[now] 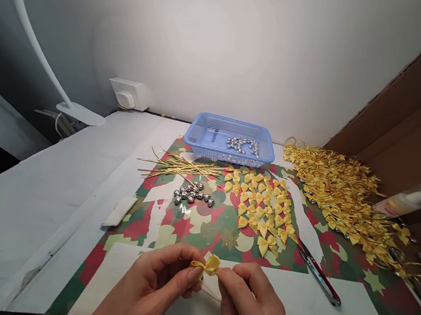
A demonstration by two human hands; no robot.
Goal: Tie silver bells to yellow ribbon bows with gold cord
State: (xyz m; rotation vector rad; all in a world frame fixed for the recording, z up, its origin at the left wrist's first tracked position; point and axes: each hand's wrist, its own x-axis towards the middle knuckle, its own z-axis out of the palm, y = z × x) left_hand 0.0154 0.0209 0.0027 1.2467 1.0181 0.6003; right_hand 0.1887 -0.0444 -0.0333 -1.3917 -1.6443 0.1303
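My left hand (pixel 164 287) pinches a yellow ribbon bow (pixel 211 265) between thumb and index finger, above the white paper at the near edge. My right hand (pixel 254 303) is closed too, its thumb and index fingertips pressed together at the bow's right side. A thin gold cord (pixel 210 293) hangs below the bow and runs toward my right hand. Beyond the hands lie several silver jingle bells (pixel 190 194), a bundle of gold cords (pixel 184 167) and rows of loose yellow bows (pixel 262 204). The underside of the held bow is hidden by my fingers.
A blue plastic basket (pixel 193 142) with silver bells stands against the wall. Tweezers (pixel 319 273) lie right of the bows. A heap of corded bows (pixel 329 187) and a white bottle (pixel 400 202) are at right. A white lamp (pixel 81 113) stands at left.
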